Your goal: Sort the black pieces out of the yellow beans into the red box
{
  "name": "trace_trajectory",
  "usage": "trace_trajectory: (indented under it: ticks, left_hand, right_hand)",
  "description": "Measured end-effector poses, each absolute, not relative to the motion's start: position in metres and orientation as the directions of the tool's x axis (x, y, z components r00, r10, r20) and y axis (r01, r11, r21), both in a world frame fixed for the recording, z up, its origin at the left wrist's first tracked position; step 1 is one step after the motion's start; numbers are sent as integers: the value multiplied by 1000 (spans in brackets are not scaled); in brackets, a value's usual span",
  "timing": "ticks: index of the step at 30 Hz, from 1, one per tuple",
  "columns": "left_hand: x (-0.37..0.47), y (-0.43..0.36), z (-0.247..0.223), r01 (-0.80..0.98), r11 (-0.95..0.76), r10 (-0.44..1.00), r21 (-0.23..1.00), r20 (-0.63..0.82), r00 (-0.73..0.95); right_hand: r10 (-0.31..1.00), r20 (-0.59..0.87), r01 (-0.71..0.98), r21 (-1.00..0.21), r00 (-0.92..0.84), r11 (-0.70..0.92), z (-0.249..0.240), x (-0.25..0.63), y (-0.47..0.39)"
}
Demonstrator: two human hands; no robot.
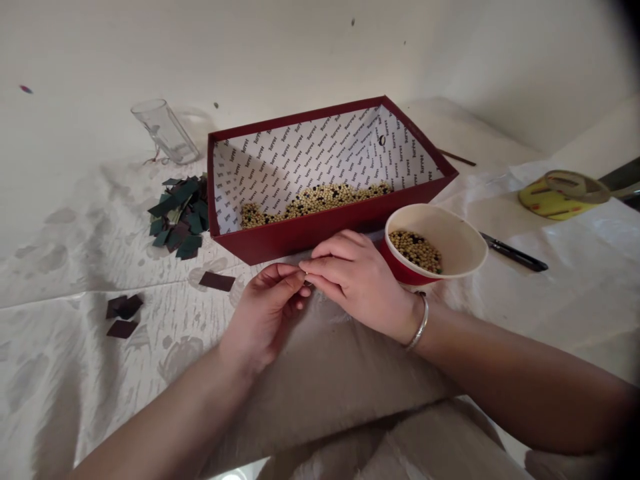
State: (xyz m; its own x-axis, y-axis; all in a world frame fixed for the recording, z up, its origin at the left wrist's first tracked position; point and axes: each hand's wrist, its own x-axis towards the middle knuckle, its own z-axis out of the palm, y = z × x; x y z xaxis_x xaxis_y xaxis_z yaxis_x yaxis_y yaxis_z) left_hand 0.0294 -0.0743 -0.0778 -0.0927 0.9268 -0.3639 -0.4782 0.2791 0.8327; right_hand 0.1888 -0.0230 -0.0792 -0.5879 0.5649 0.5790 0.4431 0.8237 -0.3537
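In front of the red box, my left hand (270, 303) and my right hand (353, 277) meet with fingertips pinched together. Whatever is between them is too small to make out. A silver bangle (424, 323) circles my right wrist. Just beyond the fingers is the red box (300, 239), lined with printed white paper and holding small pale and black bead-like pieces (320, 200). Right of it, close to my right hand, stands a red paper bowl (463, 250) with more of these pieces (415, 252). One dark rectangular piece (217, 281) lies left of my left hand.
A heap of dark green and brown rectangles (180, 213) sits left of the box, with several brown ones (124, 313) nearer. Behind stands a tilted-looking clear glass (167, 133). On the right are a black pen-like tool (515, 252), a yellow tape roll (560, 193) and a thin stick (456, 157).
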Motion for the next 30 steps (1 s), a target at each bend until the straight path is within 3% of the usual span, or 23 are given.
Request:
trace_trajectory:
  ticks: [8,19,30]
  left_hand:
    - [29,-74,-78,-479,270,928,835,-358,-101]
    - [32,-75,-73,-350,288,917,891,-363,-168]
    - [33,-76,-75,-260,282,923,924,-335,-191]
  right_hand:
    - [590,530,477,-349,-609,807,-79,188,-25]
    - [715,491,405,-598,-498,692,-82,185,-23]
    - [696,480,410,-573,-533,709,-81,184,-21]
